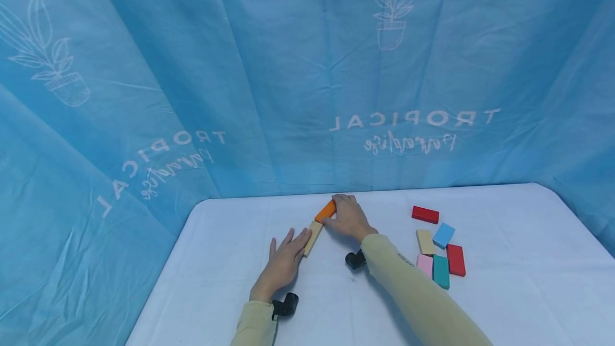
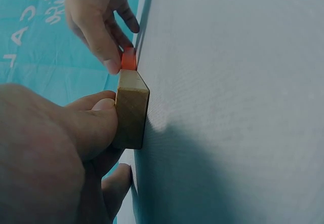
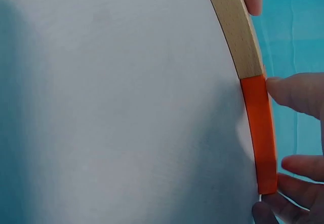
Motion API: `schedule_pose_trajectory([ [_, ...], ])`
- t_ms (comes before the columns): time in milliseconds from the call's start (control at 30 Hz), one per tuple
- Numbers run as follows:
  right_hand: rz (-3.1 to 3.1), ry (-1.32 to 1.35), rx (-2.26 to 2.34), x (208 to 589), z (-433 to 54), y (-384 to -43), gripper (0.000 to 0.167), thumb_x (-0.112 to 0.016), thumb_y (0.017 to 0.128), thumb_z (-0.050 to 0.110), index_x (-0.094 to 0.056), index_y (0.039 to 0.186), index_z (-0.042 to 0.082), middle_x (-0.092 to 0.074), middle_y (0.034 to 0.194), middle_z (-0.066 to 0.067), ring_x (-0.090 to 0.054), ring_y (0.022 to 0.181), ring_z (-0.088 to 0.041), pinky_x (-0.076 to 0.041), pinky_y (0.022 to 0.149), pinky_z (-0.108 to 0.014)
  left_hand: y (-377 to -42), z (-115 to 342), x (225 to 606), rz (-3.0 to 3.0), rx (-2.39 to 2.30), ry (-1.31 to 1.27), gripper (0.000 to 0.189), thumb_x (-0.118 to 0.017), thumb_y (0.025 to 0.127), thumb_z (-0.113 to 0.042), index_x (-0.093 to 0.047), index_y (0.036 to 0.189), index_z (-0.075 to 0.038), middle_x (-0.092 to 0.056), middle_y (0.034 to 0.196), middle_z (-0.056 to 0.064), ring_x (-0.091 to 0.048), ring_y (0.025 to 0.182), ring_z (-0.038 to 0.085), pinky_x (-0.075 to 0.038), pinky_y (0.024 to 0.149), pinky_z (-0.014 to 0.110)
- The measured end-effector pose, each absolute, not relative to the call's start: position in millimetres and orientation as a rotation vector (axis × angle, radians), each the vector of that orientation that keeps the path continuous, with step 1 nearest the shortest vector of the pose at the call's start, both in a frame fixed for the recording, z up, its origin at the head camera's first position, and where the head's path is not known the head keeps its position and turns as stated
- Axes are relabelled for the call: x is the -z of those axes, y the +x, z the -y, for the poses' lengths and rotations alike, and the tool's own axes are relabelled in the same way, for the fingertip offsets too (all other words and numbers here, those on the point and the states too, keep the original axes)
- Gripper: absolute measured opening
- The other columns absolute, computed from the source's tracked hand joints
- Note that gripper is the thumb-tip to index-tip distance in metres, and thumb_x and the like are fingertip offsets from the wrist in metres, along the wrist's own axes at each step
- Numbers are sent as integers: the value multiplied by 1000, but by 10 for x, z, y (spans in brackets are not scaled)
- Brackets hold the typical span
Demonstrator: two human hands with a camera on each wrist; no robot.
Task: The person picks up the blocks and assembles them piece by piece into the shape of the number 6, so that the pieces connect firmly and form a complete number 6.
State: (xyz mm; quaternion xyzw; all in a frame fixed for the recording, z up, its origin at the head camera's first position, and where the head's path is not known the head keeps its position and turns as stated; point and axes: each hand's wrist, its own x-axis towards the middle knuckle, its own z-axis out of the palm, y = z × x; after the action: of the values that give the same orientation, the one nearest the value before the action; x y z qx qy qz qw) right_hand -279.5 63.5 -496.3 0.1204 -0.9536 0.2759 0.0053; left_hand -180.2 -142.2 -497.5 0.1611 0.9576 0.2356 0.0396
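Observation:
A plain wooden block [image 1: 313,239] and an orange block [image 1: 325,211] lie end to end in a slanting line on the white table. The right hand [image 1: 353,220] grips the orange block, its thumb near the end that meets the wooden block and its fingers round the far end. In the right wrist view the orange block [image 3: 260,133] shows its whole length, its end against the wooden block [image 3: 235,31]. My left hand [image 1: 281,266], fingers spread and fairly straight, touches the left side of the wooden block. Up close, the left thumb [image 2: 101,125] rests at that block's side.
Right of the hands lies a loose group of blocks: a red one [image 1: 425,214] at the back, then blue [image 1: 443,235], beige [image 1: 425,242], another red [image 1: 456,259], pink [image 1: 425,265] and teal [image 1: 441,272]. A blue curtain [image 1: 298,95] hangs behind the table [image 1: 216,260].

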Motion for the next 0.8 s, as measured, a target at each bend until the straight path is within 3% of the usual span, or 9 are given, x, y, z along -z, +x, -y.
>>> schedule_pose_trajectory([
  [200, 2960, 338, -1004, 5002, -689, -2795, 73, -72, 91, 38, -48, 146, -3, -50, 147, -18, -43, 136, -35, -36, 115, -46, -1801, 1424, 4981, -2927, -743, 492, 50, -47, 107, -14, -39, 156, -15, -41, 157, 6, -24, 150, 35, -4, 117, 68],
  [500, 2930, 263, -1136, 4973, -866, -2717, 64, -73, 92, 32, -52, 144, 1, -50, 148, -18, -41, 139, -37, -34, 115, -53, -1809, 1436, 5009, -2898, -797, 467, 50, -45, 108, -15, -37, 157, -18, -40, 158, 5, -21, 151, 34, -1, 118, 66],
  [800, 2907, 263, -1270, 4823, -1123, -2498, 62, -72, 92, 32, -52, 145, 5, -50, 148, -18, -43, 137, -37, -36, 112, -57, -1825, 1491, 4975, -2854, -898, 419, 49, -38, 110, -21, -35, 159, -22, -39, 159, 4, -22, 151, 34, 0, 119, 63],
])
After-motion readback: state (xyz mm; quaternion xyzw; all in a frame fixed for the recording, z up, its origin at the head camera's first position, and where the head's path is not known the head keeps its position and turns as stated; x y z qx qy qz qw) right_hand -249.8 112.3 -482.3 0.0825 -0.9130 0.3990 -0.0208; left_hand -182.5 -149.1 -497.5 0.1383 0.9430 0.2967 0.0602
